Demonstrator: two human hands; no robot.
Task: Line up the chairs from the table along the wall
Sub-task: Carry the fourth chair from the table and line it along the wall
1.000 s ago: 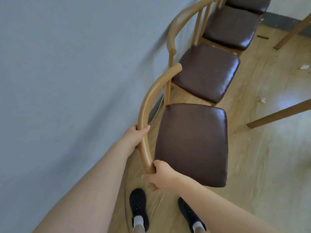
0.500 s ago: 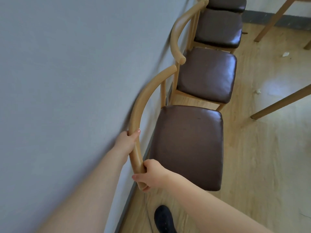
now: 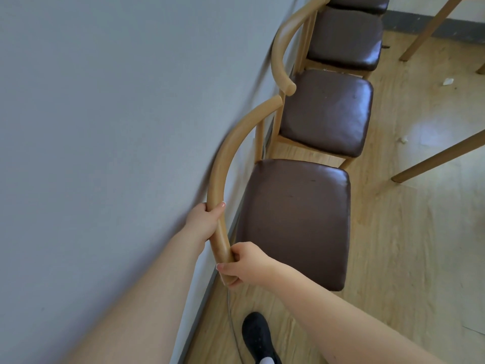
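Note:
The nearest chair [image 3: 296,219] has a dark brown padded seat and a curved light-wood back rail [image 3: 225,158] lying close against the grey wall [image 3: 118,127]. My left hand [image 3: 203,220] grips that rail from the wall side. My right hand [image 3: 242,264] is closed around the rail's near end. Beyond it stands a second chair [image 3: 328,111] with the same brown seat, then a third chair [image 3: 346,38], and a further seat edge [image 3: 359,2] at the top, all in a row along the wall.
Light-wood table legs [image 3: 435,161] slant in from the right over the wooden floor [image 3: 406,258]. Small scraps of litter [image 3: 448,81] lie on the floor. A thin cable [image 3: 232,316] runs beside the dark baseboard [image 3: 207,292]. My black shoe [image 3: 258,337] is at the bottom.
The nearest chair has moved left, from angled off the wall to lying close against it, in line with the others. Both hands kept their grip on the back rail.

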